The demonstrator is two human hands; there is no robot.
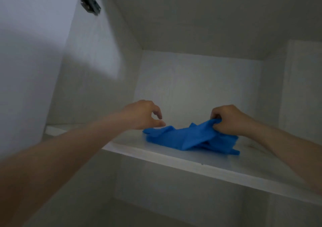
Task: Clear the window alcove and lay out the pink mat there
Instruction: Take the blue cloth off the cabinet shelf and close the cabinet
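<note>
A crumpled blue cloth lies on a white cupboard shelf. My right hand pinches the cloth's raised right end between curled fingers and thumb. My left hand hovers at the cloth's left end with fingers loosely curled and thumb near the fabric, holding nothing. No pink mat and no window alcove are in view.
The shelf sits inside a white cupboard with a back wall and side panels. An open door with a metal hinge stands at the upper left. A darker compartment lies below the shelf.
</note>
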